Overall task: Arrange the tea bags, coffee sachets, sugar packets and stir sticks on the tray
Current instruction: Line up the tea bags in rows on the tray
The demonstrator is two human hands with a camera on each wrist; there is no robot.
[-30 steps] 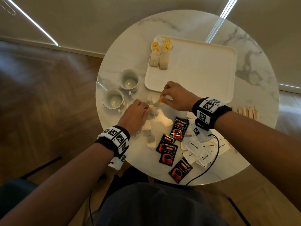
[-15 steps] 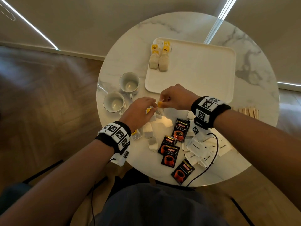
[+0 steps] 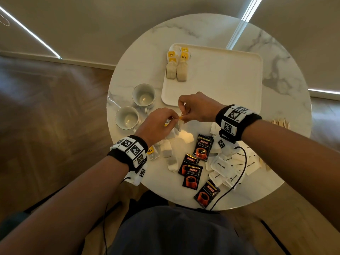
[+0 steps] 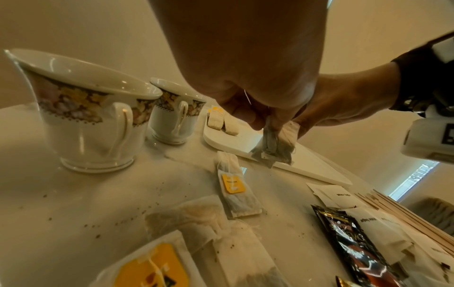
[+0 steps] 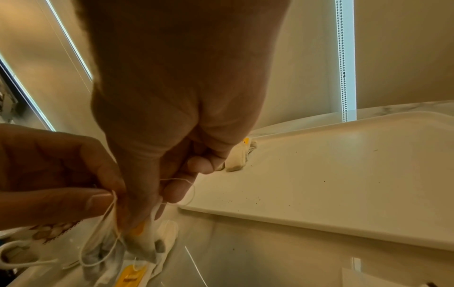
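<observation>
Two hands: our left hand [image 3: 156, 124] pinches a greyish paper tea bag [image 4: 275, 149] above the round white marble table [image 3: 139, 70]; our right hand [image 3: 198, 107] pinches its yellow tag [image 3: 181, 117] and string.
Tray: the white rectangular tray [image 3: 230, 80] holds two tea bags [image 3: 176, 69] in its far left corner.
Room: we see most of the tray bare.

The left hand [image 3: 156, 124] covers the top of the tea bag [image 4: 276, 149] it pinches. The yellow tag [image 3: 181, 117] barely peeks out between both hands; its print is unreadable. The right wrist's band hides part of the sugar packets [image 3: 223, 165], and the stir sticks [image 3: 281, 122] seem half tucked behind that forearm.
</observation>
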